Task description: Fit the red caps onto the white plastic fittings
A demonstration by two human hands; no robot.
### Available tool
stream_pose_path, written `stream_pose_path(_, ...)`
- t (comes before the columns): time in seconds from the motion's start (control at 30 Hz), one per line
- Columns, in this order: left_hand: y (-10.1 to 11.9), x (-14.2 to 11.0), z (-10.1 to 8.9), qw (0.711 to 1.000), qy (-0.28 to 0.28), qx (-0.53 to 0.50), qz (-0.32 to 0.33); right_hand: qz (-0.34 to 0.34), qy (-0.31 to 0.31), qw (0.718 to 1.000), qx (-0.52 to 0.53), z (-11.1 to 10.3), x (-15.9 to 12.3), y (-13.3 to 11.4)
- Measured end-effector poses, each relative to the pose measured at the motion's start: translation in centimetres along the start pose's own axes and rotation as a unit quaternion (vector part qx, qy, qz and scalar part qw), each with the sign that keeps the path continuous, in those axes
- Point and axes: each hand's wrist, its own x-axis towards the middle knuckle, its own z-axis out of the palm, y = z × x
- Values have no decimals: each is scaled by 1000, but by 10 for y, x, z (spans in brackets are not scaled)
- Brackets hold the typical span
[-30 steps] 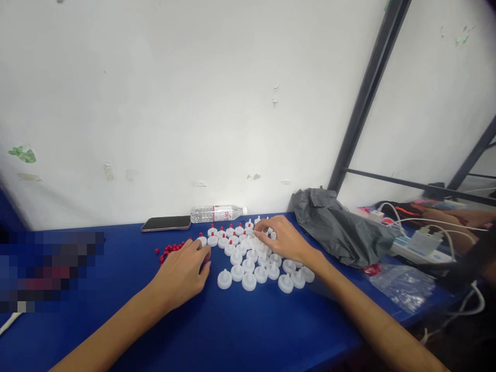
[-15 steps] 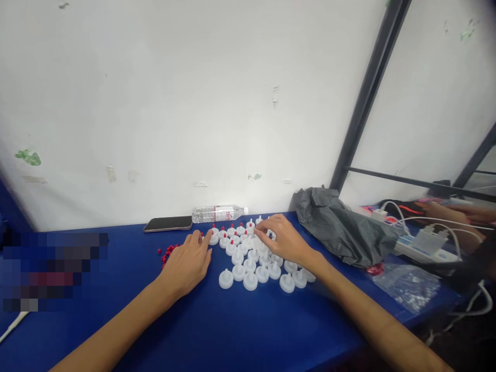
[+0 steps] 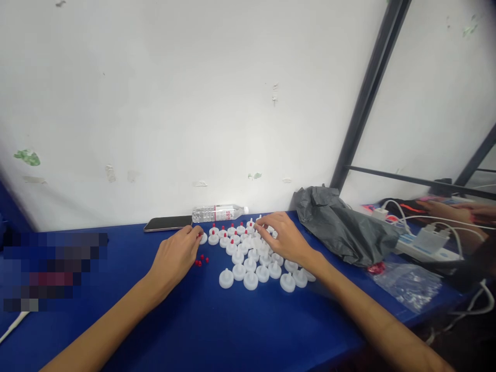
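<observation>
My left hand [image 3: 175,257] is closed, its bent fingertips against the leftmost white nozzle cap [image 3: 203,238]; a spot of red shows there, but what the fingers hold is hidden. Just below those fingers lie several loose small red caps [image 3: 199,263]. Above the back of the group, my right hand [image 3: 284,238] pinches a small red cap [image 3: 255,225] between thumb and fingertip, partly covered. White nozzle caps [image 3: 250,280] stand upright in a cluster between and in front of my hands. Several in the back left rows wear red tips [image 3: 232,243]; the front ones have bare nozzles.
Along the wall lie a phone [image 3: 168,223] and a clear water bottle [image 3: 219,213]. A dark grey plastic bag [image 3: 343,227] sits right of the cluster, with a clear bag [image 3: 406,287] and a power strip [image 3: 434,251] beyond. Another person's hand [image 3: 445,214] shows far right.
My left hand has drawn its fingers in and shifted slightly left and up. Loose red caps now show to its right, below the fingertips. A red cap now shows at my right fingertips.
</observation>
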Motion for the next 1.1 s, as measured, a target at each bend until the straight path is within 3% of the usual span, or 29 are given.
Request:
stream_pose_path(0.13, 8, -5, -11, 990, 103, -92, 40, -33, 21, 999, 33, -2, -2, -15)
stream_pose_path(0.27, 24, -15, -10, 937, 230, -206, 163, -88, -10, 995, 47, 0, -6, -36)
stream_pose_path(0.37, 37, -23, -5, 909, 257, -235, 227, -122, -28, 991, 46, 6, -7, -43)
stream_pose_path(0.5, 45, -29, -5, 916, 243, -216, 235, -167, 17, 985, 33, 11, -8, -39)
stream_pose_path(0.63, 45, -28, -7, 942, 238, -100, 217, -169, 44, 984, 31, 12, -8, -35)
stream_pose_path(0.83, 45, -26, -7, 964, 138, 15, 226, -192, 42, 980, 25, 14, -8, -33)
stream_pose_path(0.97, 49, -27, -7, 973, 87, -19, 214, -216, 27, 976, 15, 13, -6, -30)
stream_pose_path(1.1, 57, -28, -9, 970, 60, -166, 168, -230, 23, 973, -10, 12, -2, -34)
